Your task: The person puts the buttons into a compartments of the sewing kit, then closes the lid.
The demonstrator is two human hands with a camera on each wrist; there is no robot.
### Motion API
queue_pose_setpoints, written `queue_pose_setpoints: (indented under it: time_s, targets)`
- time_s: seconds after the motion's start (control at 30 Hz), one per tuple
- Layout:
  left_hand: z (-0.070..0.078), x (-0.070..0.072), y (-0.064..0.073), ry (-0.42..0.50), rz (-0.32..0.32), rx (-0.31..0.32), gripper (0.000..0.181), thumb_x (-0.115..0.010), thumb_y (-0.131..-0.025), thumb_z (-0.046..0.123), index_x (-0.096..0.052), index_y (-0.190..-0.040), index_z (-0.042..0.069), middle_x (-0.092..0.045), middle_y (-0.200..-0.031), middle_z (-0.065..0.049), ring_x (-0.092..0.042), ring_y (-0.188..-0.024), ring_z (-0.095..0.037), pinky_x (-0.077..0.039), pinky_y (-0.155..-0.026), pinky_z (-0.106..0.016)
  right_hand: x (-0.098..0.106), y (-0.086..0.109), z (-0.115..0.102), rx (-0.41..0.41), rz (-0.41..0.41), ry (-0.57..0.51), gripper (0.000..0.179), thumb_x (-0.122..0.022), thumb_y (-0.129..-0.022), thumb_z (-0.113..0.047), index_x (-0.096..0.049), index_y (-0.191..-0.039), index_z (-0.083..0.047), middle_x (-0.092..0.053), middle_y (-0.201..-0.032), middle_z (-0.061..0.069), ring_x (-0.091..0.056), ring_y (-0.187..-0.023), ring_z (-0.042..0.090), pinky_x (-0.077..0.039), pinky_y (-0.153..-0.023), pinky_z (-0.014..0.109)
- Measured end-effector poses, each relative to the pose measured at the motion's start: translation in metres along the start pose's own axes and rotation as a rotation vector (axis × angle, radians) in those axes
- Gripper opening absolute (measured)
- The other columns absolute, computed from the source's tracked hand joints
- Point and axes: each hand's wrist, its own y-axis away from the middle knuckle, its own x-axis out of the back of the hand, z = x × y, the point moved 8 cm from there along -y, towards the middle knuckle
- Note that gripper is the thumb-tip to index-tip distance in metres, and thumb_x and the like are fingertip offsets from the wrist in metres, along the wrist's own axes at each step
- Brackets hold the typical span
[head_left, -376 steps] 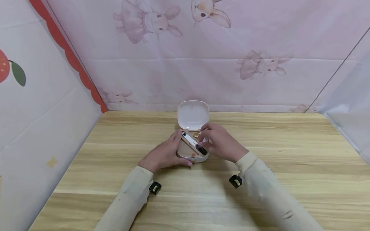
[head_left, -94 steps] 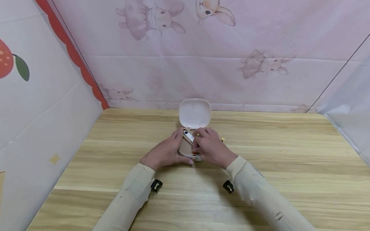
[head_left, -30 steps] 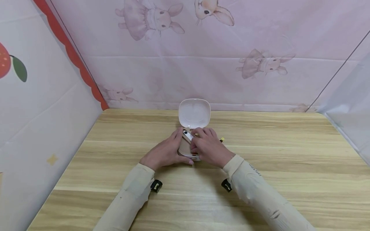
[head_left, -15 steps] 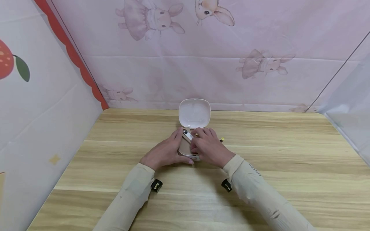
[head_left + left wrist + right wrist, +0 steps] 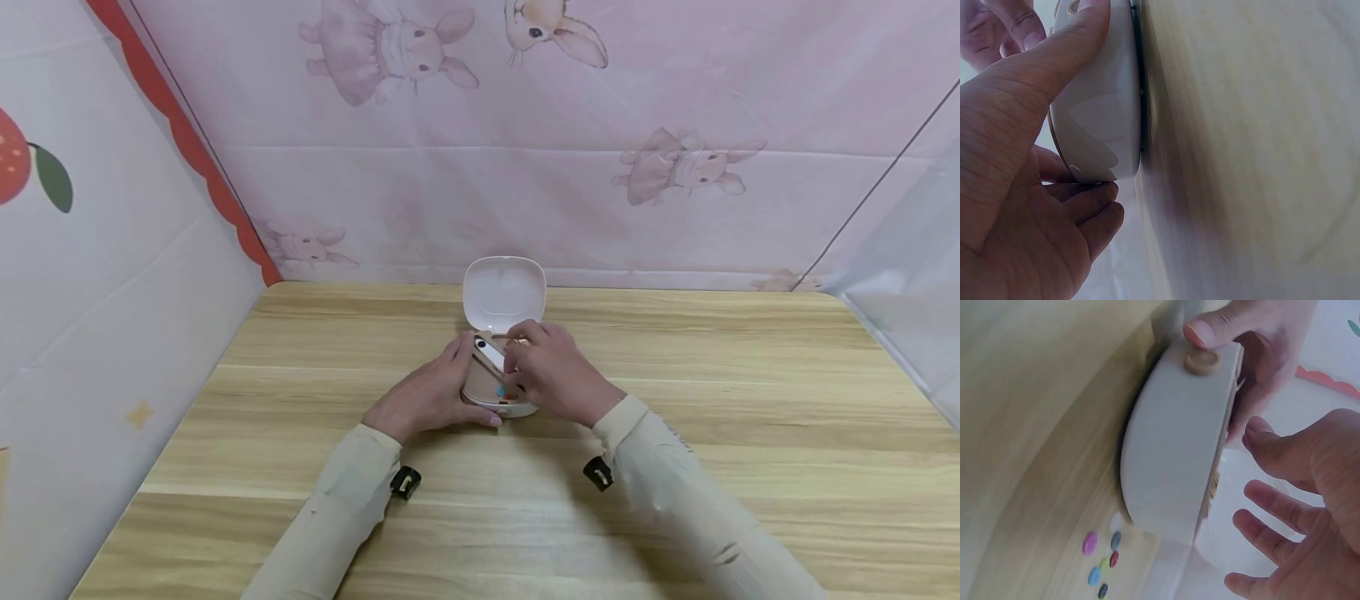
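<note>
A small white case (image 5: 1166, 444) stands on the table with its rounded lid (image 5: 504, 296) raised at the back. Its tan insert (image 5: 480, 385) carries a slim white tool (image 5: 491, 354) with a black dot, a gold piece (image 5: 519, 341), and small blue (image 5: 501, 390) and red spots near the front. My left hand (image 5: 426, 392) grips the case's left side, thumb at the round wooden clasp (image 5: 1202, 361). My right hand (image 5: 558, 371) hovers over the insert's right part. In the right wrist view its fingers (image 5: 1269, 534) are spread loosely, nothing visible between them.
Several coloured buttons lie on the table (image 5: 712, 467) to the case's right, among them a magenta button (image 5: 1090, 542) and a light blue button (image 5: 1094, 576). The right hand hides them in the head view. A rabbit-print curtain (image 5: 675, 83) hangs behind the table.
My right hand has lifted and shifted right from the insert, uncovering the blue and red spots. Small yellow and black items at its right are now hidden. The left hand keeps its place.
</note>
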Motion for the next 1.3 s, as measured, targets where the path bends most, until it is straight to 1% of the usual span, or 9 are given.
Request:
queue_pose_setpoints:
  time_s: [0.07, 0.13, 0.2, 0.37, 0.6, 0.73, 0.97, 1.2, 1.3]
  targets:
    - [0.0, 0.0, 0.0, 0.003, 0.003, -0.002, 0.121, -0.085, -0.076, 0.056, -0.01, -0.162, 0.016, -0.037, -0.149, -0.003, -0.051, -0.122, -0.018, -0.046, -0.102, -0.036, 0.003, 0.001, 0.004, -0.016, 0.001, -0.008, 0.01, -0.082, -0.084, -0.008, -0.073, -0.086, -0.011, -0.062, -0.121, 0.015, -0.057, -0.11, 0.035, -0.041, -0.099, 0.054]
    - [0.001, 0.0, 0.0, 0.005, 0.002, 0.0, 0.122, -0.085, -0.075, 0.056, -0.008, -0.162, 0.016, -0.036, -0.149, -0.003, -0.051, -0.121, -0.018, -0.047, -0.102, -0.036, 0.006, 0.003, 0.009, -0.048, -0.008, -0.032, 0.009, -0.08, -0.086, -0.006, -0.073, -0.087, -0.011, -0.061, -0.124, 0.016, -0.055, -0.113, 0.038, -0.04, -0.101, 0.055]
    - [0.001, 0.0, 0.0, 0.01, 0.001, 0.001, 0.123, -0.085, -0.075, 0.055, -0.007, -0.162, 0.017, -0.035, -0.15, -0.003, -0.051, -0.122, -0.018, -0.046, -0.103, -0.036, 0.008, 0.004, 0.013, -0.078, -0.015, -0.056, 0.008, -0.08, -0.087, -0.007, -0.073, -0.089, -0.011, -0.06, -0.127, 0.018, -0.053, -0.116, 0.039, -0.039, -0.102, 0.056]
    - [0.001, 0.0, 0.0, 0.019, 0.004, 0.004, 0.124, -0.086, -0.074, 0.055, -0.006, -0.162, 0.018, -0.036, -0.151, -0.004, -0.05, -0.124, -0.019, -0.045, -0.105, -0.037, 0.013, 0.007, 0.022, -0.117, -0.016, -0.084, 0.009, -0.08, -0.085, -0.006, -0.074, -0.088, -0.012, -0.06, -0.129, 0.02, -0.052, -0.12, 0.041, -0.035, -0.106, 0.06]
    - [-0.001, -0.001, -0.001, 0.015, 0.005, 0.008, 0.126, -0.086, -0.073, 0.056, -0.006, -0.162, 0.017, -0.034, -0.153, -0.005, -0.048, -0.13, -0.02, -0.043, -0.108, -0.038, 0.017, 0.015, 0.036, -0.19, -0.032, -0.122, 0.006, -0.078, -0.089, -0.008, -0.072, -0.089, -0.01, -0.057, -0.135, 0.021, -0.048, -0.126, 0.042, -0.031, -0.109, 0.062]
    - [-0.001, -0.001, -0.001, 0.014, 0.002, 0.009, 0.127, -0.086, -0.074, 0.056, -0.005, -0.163, 0.016, -0.031, -0.156, -0.006, -0.046, -0.134, -0.021, -0.042, -0.11, -0.039, 0.02, 0.02, 0.043, -0.205, -0.029, -0.107, 0.006, -0.079, -0.087, -0.008, -0.073, -0.088, -0.01, -0.057, -0.135, 0.022, -0.049, -0.126, 0.043, -0.032, -0.109, 0.063]
    - [0.0, -0.001, -0.001, 0.006, 0.003, -0.001, 0.128, -0.086, -0.074, 0.056, -0.004, -0.163, 0.013, -0.029, -0.158, -0.007, -0.044, -0.136, -0.021, -0.041, -0.111, -0.039, 0.024, 0.032, 0.058, -0.223, -0.031, -0.068, 0.006, -0.079, -0.088, -0.008, -0.073, -0.087, -0.009, -0.058, -0.132, 0.022, -0.051, -0.122, 0.044, -0.036, -0.103, 0.066]
    - [0.0, -0.002, 0.0, 0.003, 0.001, 0.001, 0.131, -0.085, -0.074, 0.056, -0.001, -0.163, 0.012, -0.024, -0.162, -0.009, -0.04, -0.14, -0.023, -0.038, -0.113, -0.04, 0.019, 0.045, 0.072, -0.273, -0.088, -0.047, 0.004, -0.078, -0.087, -0.007, -0.076, -0.09, -0.008, -0.057, -0.132, 0.023, -0.048, -0.125, 0.044, -0.032, -0.108, 0.064]
    - [0.0, -0.002, 0.0, 0.009, 0.001, -0.001, 0.13, -0.086, -0.074, 0.056, -0.001, -0.163, 0.012, -0.024, -0.162, -0.009, -0.04, -0.14, -0.023, -0.038, -0.113, -0.04, 0.018, 0.049, 0.076, -0.282, -0.103, -0.039, 0.004, -0.077, -0.087, -0.005, -0.075, -0.088, -0.009, -0.058, -0.131, 0.024, -0.049, -0.124, 0.044, -0.033, -0.106, 0.065]
